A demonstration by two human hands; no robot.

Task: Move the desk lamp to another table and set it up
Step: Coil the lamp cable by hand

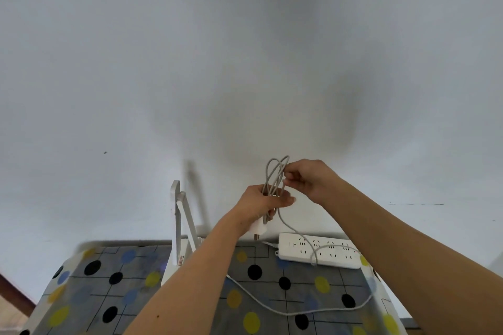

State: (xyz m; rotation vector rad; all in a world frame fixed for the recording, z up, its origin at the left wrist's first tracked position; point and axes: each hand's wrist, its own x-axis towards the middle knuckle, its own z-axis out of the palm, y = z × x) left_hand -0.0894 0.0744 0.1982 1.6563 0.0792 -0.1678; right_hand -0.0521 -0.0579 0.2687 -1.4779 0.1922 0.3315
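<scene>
A white folding desk lamp (178,228) stands on the table with the grey dotted cloth (114,288), partly behind my left forearm. My left hand (262,204) is raised above the table and closed around a coiled bundle of the lamp's grey cable (275,174), with the white plug (257,228) hanging below the fist. My right hand (307,179) pinches a loop at the top of that bundle. More cable trails down over the power strip and across the cloth (272,306) back towards the lamp.
A white power strip (324,251) with several sockets lies at the table's back right, against the plain white wall (245,62). A strip of wooden floor (13,299) shows at the lower left beside the table.
</scene>
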